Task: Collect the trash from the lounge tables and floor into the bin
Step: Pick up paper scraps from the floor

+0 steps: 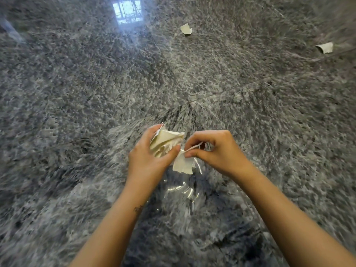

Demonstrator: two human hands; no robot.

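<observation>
Near us, left hand [146, 157] clamps a soft paper wad [165, 143], right hand [215, 149] pinches a flimsy scrap [183, 164] by its top edge, likely feather-light and tearable, while far scraps [186, 29] [325, 47] lie on the floor [77, 93].

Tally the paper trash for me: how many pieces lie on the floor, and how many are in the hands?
Paper scraps lying on the granite floor: 2
Paper scrap pinched by the right hand: 1
Crumpled paper wad gripped by the left hand: 1
Total: 4
</observation>
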